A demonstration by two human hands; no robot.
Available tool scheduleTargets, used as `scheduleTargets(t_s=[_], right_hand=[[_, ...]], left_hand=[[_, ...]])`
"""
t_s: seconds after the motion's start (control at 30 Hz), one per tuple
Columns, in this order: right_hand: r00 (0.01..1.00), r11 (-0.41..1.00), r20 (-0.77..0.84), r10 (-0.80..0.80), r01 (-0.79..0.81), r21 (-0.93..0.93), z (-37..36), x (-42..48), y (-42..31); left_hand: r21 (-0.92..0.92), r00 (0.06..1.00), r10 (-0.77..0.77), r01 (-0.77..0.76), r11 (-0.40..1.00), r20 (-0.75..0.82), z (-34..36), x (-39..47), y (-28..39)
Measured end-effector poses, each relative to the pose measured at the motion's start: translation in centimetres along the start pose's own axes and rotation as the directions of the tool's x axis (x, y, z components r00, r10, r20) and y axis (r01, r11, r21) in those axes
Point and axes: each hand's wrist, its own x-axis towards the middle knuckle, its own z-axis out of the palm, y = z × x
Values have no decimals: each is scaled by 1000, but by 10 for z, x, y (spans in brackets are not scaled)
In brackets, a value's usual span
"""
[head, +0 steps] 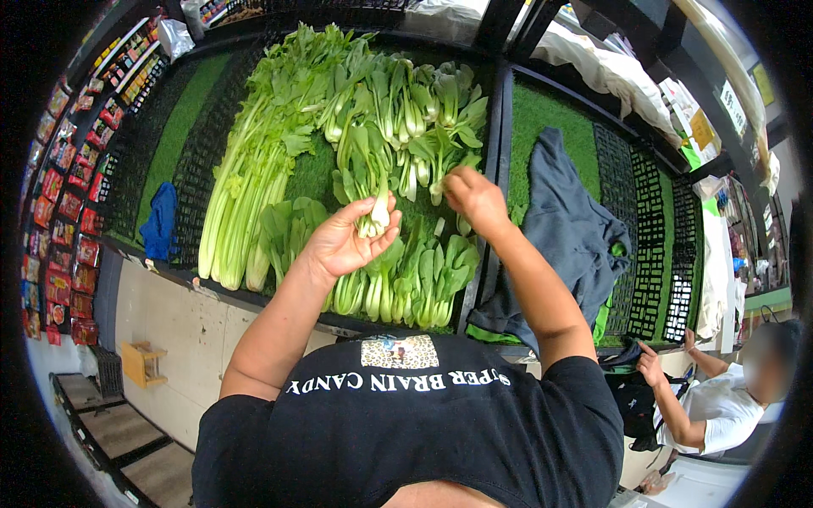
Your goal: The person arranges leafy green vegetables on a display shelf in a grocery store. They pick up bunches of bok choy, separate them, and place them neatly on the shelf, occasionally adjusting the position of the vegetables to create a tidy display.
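Note:
My left hand (356,235) is palm up, its thumb and fingers around the pale base of a bok choy bunch (380,209). The leaves of that bunch point away from me, over the display bed. My right hand (476,197) has its fingers curled at another bok choy (439,165) near the bed's right divider. Whether a leaf is pinched in those fingers is hidden. Upright rows of bok choy (406,101) stand behind my hands, and a nearer row (406,279) lies below them. Celery stalks (244,216) with leafy tops fill the left side.
A black divider (502,127) separates the vegetables from a dark jacket (565,222) on green artificial turf (552,114). A blue cloth (160,219) lies at the left. Packaged goods (63,222) line a far-left shelf above a wooden stool (143,364). A person (711,406) stands at the lower right.

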Motion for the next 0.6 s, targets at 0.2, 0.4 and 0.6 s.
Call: scheduleTargets(t_s=[0.2, 0.4, 0.6], right_hand=[[961, 999, -274, -29, 22, -26, -49, -3, -32], [972, 993, -202, -121, 119, -21, -55, -27, -45], [972, 986, -195, -130, 148, 80, -65, -37, -48]], left_hand=[[86, 996, -67, 71, 994, -52, 19, 17, -27], [100, 985, -159, 165, 981, -61, 29, 31, -41], [339, 985, -154, 170, 925, -72, 28, 27, -49]])
